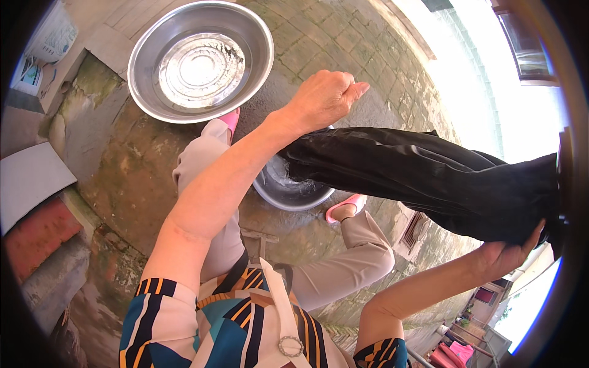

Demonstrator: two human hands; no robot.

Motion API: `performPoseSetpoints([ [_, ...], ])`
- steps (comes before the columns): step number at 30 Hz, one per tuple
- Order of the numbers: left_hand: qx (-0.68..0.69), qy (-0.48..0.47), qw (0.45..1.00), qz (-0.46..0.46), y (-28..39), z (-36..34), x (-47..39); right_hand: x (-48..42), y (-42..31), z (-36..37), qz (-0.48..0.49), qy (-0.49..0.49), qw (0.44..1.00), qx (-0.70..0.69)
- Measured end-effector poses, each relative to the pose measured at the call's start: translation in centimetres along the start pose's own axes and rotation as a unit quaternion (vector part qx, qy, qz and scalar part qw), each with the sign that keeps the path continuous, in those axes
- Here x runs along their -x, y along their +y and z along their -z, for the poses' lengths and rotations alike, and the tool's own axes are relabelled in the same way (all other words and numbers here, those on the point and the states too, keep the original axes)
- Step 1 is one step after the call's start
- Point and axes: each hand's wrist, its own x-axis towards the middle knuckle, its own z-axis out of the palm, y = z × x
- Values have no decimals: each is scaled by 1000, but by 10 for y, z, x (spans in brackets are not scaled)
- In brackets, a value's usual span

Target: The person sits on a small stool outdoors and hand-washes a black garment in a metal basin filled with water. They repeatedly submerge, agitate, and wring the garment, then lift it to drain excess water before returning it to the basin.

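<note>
A long black garment [414,170] stretches from the right edge of the view down to a metal basin [294,204] on the ground between my feet. Its lower end hangs in that basin, where water splashes. My right hand [506,257] grips the cloth high on the right, fingers partly hidden behind it. Above the near basin, my left hand [329,99] is closed in a fist, with no cloth visibly coming from it. A larger, shiny metal basin [138,92], holding some clear water, stands ahead on the left.
Pink slippers [352,202] are on my feet on the wet, stained paving [331,32]. A drain grate [412,230] lies to the right. A white bucket [53,34] stands far left, above a pale board [34,179]. Pink and red cloths [453,354] are at the lower right.
</note>
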Motion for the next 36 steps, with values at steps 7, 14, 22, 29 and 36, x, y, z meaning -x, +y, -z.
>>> performPoseSetpoints([
  [7, -21, 1, 1000, -10, -6, -14, -2, 173, 223, 73, -256, 37, 956, 140],
  [14, -27, 8, 1000, 0, -1, -9, -5, 318, 328, 190, -486, 58, 809, 327],
  [22, -46, 9, 999, -7, 1, -5, -7, 294, 289, 176, -493, 44, 778, 386],
  [29, -29, 20, 999, -22, -12, -16, -8, 146, 204, 82, -302, -3, 937, 178],
  [36, -34, -11, 999, 30, -39, -24, -2, 19, 86, 7, -167, -11, 986, 21],
])
